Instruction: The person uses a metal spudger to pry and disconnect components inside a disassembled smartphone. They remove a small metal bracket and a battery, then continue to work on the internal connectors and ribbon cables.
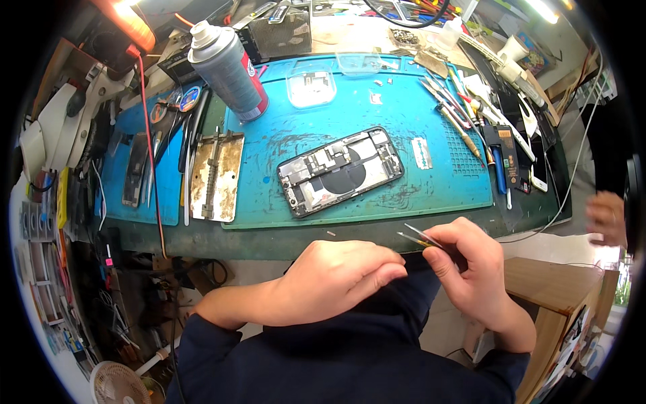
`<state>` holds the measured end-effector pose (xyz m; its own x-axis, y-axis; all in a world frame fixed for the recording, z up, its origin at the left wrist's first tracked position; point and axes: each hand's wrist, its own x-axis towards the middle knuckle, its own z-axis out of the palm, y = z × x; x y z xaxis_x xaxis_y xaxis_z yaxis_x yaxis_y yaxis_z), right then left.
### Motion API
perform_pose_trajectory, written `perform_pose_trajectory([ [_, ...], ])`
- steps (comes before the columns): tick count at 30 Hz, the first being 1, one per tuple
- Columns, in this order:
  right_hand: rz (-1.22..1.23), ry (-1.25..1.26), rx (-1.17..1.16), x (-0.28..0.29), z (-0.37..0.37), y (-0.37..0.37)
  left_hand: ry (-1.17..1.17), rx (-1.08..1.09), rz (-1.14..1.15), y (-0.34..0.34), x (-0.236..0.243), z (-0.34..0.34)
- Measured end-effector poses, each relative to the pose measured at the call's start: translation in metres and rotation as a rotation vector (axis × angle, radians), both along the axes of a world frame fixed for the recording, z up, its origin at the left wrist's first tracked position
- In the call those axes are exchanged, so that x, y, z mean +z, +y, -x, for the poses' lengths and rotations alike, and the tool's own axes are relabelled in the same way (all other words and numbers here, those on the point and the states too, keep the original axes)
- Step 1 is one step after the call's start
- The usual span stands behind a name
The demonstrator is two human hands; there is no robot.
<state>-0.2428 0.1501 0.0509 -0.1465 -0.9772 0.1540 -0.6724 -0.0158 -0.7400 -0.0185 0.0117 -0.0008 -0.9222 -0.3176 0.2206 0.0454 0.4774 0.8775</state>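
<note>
In front of my body, at the bench's near edge, my right hand (468,269) is closed round a pair of tweezers (420,240). Their two tips stand slightly apart and point left. My left hand (346,278) is just left of them, back upward, fingers stretched toward the right and the thumb alongside; nothing shows in it. Beyond both hands a smartphone (340,172) with its back off lies on the blue mat (431,195), its inner boards and a dark round coil exposed. Right of the phone is a small silvery metal plate (422,153). Neither hand touches the phone.
A spray can (229,74) stands left of a clear plastic box (311,87) with small parts. A stained metal holder (217,176) lies at the mat's left edge. Several screwdrivers and brushes (451,111) lie at the right. Another person's hand (605,217) appears at the far right.
</note>
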Motion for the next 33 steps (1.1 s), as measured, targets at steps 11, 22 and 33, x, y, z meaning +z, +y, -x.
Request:
perform_pose_trajectory([
  [11, 0.336, 0.433, 0.114, 0.000, 0.011, 0.006, 0.148, 0.096, -0.047, 0.011, 0.005, 0.015],
  [22, 0.456, 0.542, 0.175, 0.006, 0.010, 0.003, 0.239, 0.220, -0.088, -0.015, 0.020, -0.015],
  [33, 0.255, 0.734, 0.102, -0.007, 0.007, -0.058, 0.149, -0.217, 0.299, 0.000, 0.009, -0.018],
])
